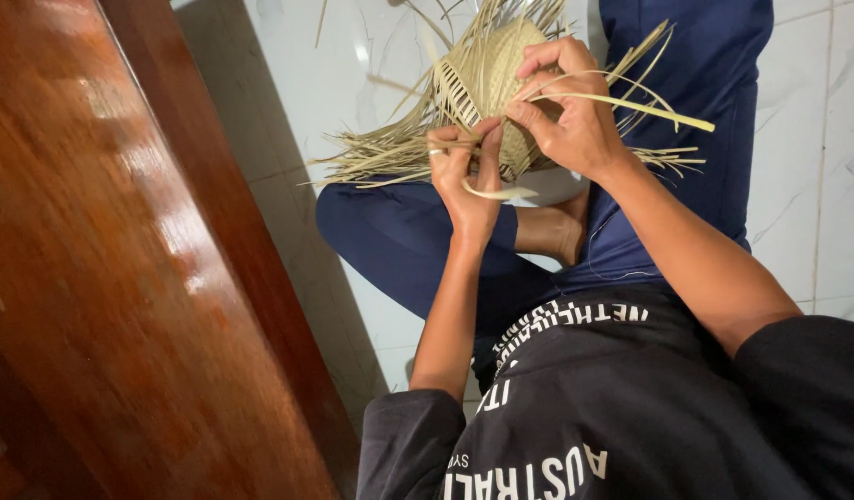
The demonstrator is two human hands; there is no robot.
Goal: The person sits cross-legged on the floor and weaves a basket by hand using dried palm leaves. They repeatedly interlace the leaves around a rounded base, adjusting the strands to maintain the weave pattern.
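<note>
A half-woven piece of pale straw (483, 79) rests over my crossed legs, with many loose strips fanning out to the left and right. My left hand (464, 176) pinches a strip at the weave's lower edge; a ring shows on one finger. My right hand (568, 111) grips the woven part from the right and holds a long flat strip (631, 104) that sticks out to the right. The two hands nearly touch at the fingertips.
A polished dark wooden surface (121, 278) fills the left side. I sit cross-legged in blue trousers (399, 241) on white marbled floor tiles (816, 139). A bare foot (557, 231) shows beneath the weave.
</note>
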